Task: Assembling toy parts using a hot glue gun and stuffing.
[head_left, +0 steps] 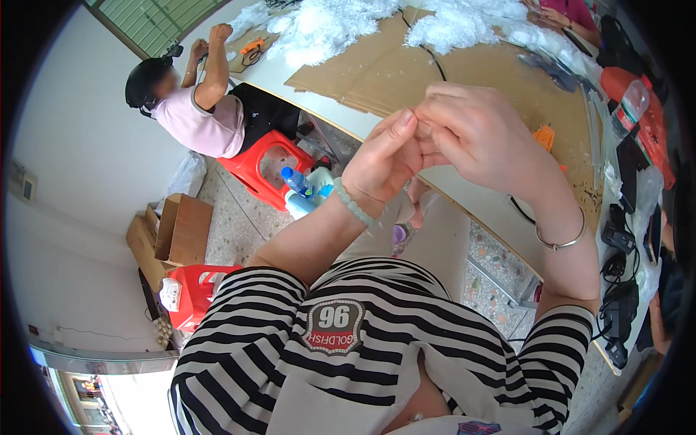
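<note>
Above the lap, near the picture's middle, the left hand [380,163] and the right hand [471,134] meet with fingertips pinched together. They seem to hold something very small between them; I cannot tell what, since the fingers hide it. It is probably light and soft (perhaps like the fluffy white fibre heap [326,25] at 12 o'clock), so a fingertip pinch should suffice. Flat brown cardboard sheets [406,69] cover the white table [286,72] behind.
</note>
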Tool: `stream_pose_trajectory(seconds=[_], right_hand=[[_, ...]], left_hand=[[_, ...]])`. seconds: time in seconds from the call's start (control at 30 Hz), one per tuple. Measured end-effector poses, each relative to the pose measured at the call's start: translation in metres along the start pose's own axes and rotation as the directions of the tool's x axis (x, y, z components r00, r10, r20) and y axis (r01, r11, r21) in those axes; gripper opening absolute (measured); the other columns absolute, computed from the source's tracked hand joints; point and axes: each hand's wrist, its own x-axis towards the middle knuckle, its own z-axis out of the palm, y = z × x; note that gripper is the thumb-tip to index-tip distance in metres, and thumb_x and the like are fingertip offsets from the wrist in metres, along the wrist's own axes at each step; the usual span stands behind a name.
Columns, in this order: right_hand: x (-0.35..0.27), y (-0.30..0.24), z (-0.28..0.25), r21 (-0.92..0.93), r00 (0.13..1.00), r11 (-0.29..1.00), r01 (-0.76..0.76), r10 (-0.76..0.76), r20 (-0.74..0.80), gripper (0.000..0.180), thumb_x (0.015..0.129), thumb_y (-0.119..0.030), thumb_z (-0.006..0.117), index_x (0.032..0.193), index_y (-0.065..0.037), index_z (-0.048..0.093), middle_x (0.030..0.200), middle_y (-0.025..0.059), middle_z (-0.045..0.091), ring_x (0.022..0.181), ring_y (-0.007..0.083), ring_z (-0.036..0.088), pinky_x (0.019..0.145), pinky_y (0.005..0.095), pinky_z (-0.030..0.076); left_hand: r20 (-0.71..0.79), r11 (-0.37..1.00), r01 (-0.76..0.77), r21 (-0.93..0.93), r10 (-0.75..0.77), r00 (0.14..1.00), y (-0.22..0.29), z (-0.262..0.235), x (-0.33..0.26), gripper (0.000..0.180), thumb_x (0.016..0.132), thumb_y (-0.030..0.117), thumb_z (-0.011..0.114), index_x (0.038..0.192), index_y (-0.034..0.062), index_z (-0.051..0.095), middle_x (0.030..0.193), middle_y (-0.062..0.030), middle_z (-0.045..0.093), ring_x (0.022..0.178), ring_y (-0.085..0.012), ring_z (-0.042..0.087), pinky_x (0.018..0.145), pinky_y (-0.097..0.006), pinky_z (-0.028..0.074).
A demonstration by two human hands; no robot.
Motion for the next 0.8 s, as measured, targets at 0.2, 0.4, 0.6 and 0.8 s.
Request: stream_pose_trajectory(seconds=[0.2,0.4,0.6,0.8], right_hand=[[-0.002,0.023,-0.005,0.0,0.996,0.996,-0.089,0.089,0.022,0.006,0.076,-0.005,0.053,0.075,0.001,0.053,0.066,0.0095,0.049,0.056,0.0219,0.047,0.051,0.0317,0.036],[-0.015,0.063,-0.037,0.283,0.762,0.747,-0.601,0.643,-0.077,0.011,0.086,-0.012,0.058,0.082,-0.001,0.061,0.074,-0.0015,0.058,0.067,0.0055,0.048,0.062,0.0231,0.039],[-0.001,0.07,-0.039,0.525,0.608,0.731,-0.437,0.67,-0.426,0.018,0.086,-0.002,0.052,0.102,-0.002,0.061,0.077,-0.0004,0.057,0.067,0.0076,0.054,0.062,0.0182,0.041],[-0.038,0.119,-0.047,0.344,0.654,0.677,-0.65,0.73,-0.199,0.023,0.085,-0.001,0.054,0.106,-0.004,0.061,0.094,0.0025,0.061,0.081,0.0073,0.054,0.071,0.0197,0.042]], left_hand=[[0.147,0.963,0.23,0.142,-0.25,0.957,-0.002,-0.011,0.001,0.045,0.091,0.036,0.052,0.118,-0.0008,0.048,0.112,-0.018,0.059,0.103,-0.0276,0.06,0.089,-0.036,0.047],[-0.266,0.996,0.026,0.09,-0.001,0.964,0.001,-0.061,0.017,0.029,0.095,0.026,0.047,0.076,0.0055,0.055,0.051,-0.0016,0.045,0.05,-0.0152,0.05,0.066,-0.035,0.05],[-0.337,0.997,-0.021,0.071,0.044,0.941,0.014,-0.092,0.019,0.031,0.096,0.024,0.046,0.071,0.0068,0.049,0.053,0.0004,0.037,0.05,-0.012,0.038,0.065,-0.033,0.047],[-0.327,0.986,-0.096,0.137,0.136,0.935,0.006,-0.113,0.022,0.007,0.092,0.006,0.051,0.092,0.0025,0.057,0.076,-0.0046,0.057,0.073,-0.0152,0.056,0.079,-0.036,0.049]])
